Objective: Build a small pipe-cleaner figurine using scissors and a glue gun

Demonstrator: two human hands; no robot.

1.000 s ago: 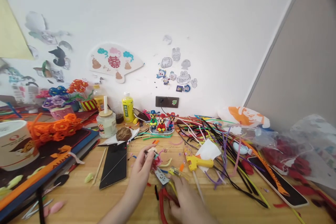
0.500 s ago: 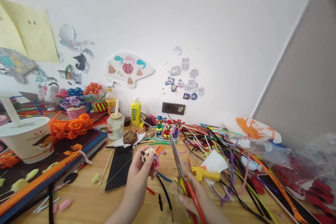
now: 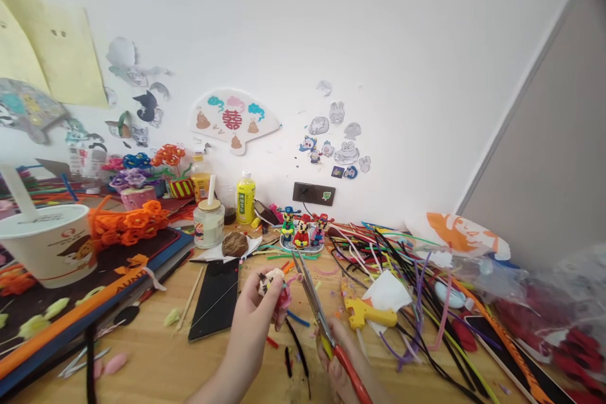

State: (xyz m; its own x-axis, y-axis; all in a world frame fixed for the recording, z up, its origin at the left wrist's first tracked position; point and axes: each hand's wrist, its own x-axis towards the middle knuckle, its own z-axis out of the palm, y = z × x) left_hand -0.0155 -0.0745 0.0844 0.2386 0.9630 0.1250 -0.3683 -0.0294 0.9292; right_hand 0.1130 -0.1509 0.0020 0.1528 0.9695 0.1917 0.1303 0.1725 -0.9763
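Note:
Between the thumb and fingers of my left hand (image 3: pixel 253 322) is a small figure (image 3: pixel 280 293) with a cream, black-marked top and a pink and red body. My right hand (image 3: pixel 348 360) grips red-handled scissors (image 3: pixel 318 306), their blades slightly parted and pointing up and left, close to the right side of the figure. Something yellow also shows under the right fingers. Behind the blade tips, three small figures (image 3: pixel 302 233) in green, red and pink stand on a small tray.
A yellow glue gun (image 3: pixel 372 314) lies right of the scissors, beside white paper (image 3: pixel 389 293) and a pile of coloured pipe cleaners (image 3: pixel 416 290). Left are a black phone-like slab (image 3: pixel 215 300), a lidded jar (image 3: pixel 208 225), a brown lump (image 3: pixel 235 243) and a large cup (image 3: pixel 47 246).
The scissors have tilted further left, and their blades have parted, with the tips nearer the held figure. My left hand still holds the figure, turned slightly.

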